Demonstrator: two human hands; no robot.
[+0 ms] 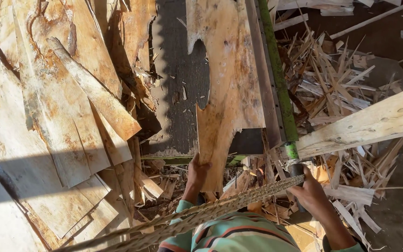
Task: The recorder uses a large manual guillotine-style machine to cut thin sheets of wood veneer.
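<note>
Our left hand [197, 172] pinches the near edge of a ragged, pale thin wood veneer sheet [227, 84] lying on the dark worktop [183, 88]. Our right hand [309, 191] wraps shut around the dark handle end of the long green metal lever [278, 79]. A braided straw-coloured rope [211, 210] crosses just below both hands.

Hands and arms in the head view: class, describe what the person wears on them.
Both hands, left hand and right hand, are bare, without gloves. Each wrist shows a teal green cuff; the left sleeve belongs to a top striped in teal, orange, dark and pale bands.

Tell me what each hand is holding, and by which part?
The left hand grips the thin wood veneer sheet by its near bottom edge. The right hand clasps the dark handle end of the green lever bar.
</note>
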